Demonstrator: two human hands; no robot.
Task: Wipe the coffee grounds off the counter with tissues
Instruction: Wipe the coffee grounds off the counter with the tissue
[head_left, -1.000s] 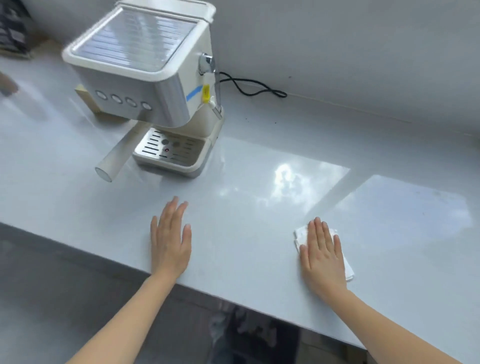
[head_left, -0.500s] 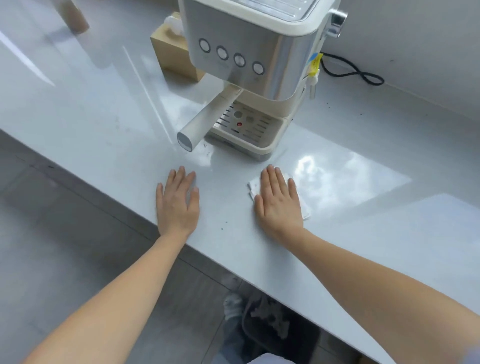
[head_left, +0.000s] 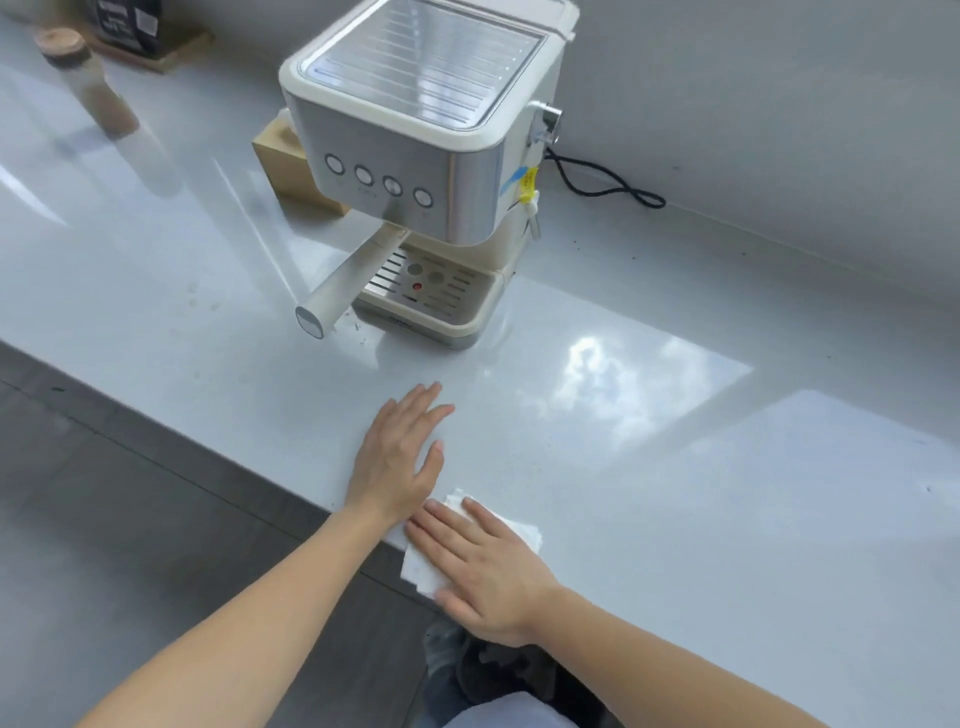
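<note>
A: Head view, from the left side: at the upper left of the frame you have a jar (head_left: 88, 85) with a wooden lid, and behind it a dark bag (head_left: 127, 23) on a wooden tray.

B: And in the upper middle?

A: The coffee machine (head_left: 421, 156) stands there, with a wooden box (head_left: 283, 161) just beside it on its left. Its white handle (head_left: 345, 280) points toward the lower left. Small dark coffee grounds (head_left: 358, 327) lie on the counter (head_left: 727, 493) near the end of the handle.

B: Where are my hands?

A: Your left hand (head_left: 400, 462) lies flat on the counter in the lower middle, fingers stretched and a little apart, holding nothing. Just to the right of it, your right hand (head_left: 483, 566) presses flat on the white tissue (head_left: 421, 574), fingers straight and together, not curled around it. The tissue lies at the front edge of the counter, and one corner hangs over the edge.

B: And at the right?

A: A black cable (head_left: 608, 184) lies behind the machine, by the wall.
</note>
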